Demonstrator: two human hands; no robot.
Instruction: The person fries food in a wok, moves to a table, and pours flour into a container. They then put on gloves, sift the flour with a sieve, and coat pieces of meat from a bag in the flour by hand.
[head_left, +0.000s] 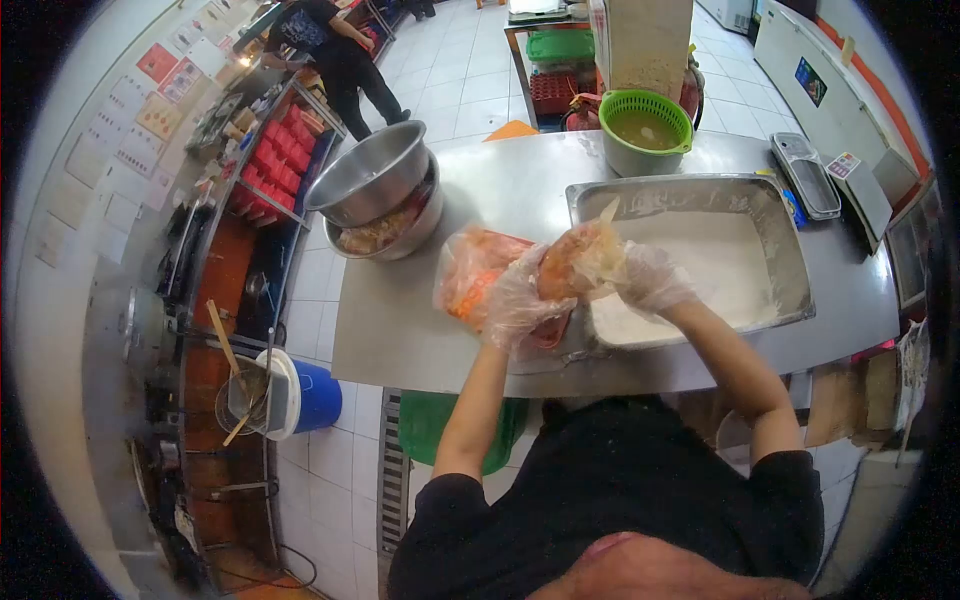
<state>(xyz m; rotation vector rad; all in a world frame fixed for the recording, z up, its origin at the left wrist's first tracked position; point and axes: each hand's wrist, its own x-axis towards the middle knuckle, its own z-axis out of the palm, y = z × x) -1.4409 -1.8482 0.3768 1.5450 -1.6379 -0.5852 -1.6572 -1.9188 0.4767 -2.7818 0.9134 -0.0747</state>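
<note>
Both of my hands wear thin clear plastic gloves. Between them is a reddish-brown piece of marinated meat (572,262) with a pale, ragged right end, slightly blurred. My left hand (522,298) is closed around its left side, and my right hand (655,280) grips the pale end. The meat is raised at the left rim of a deep metal pan (790,225) that holds white flour (700,250). Just left of my left hand lies a clear plastic bag with orange print (468,280). A red tray (548,332) shows partly under that hand.
Two stacked metal bowls (370,180) stand at the table's left edge, food in the lower one. A green colander (648,100) sits on a pot behind the pan. A blue bucket (318,395) is on the floor at left. Another person (335,55) stands by the far-left shelves.
</note>
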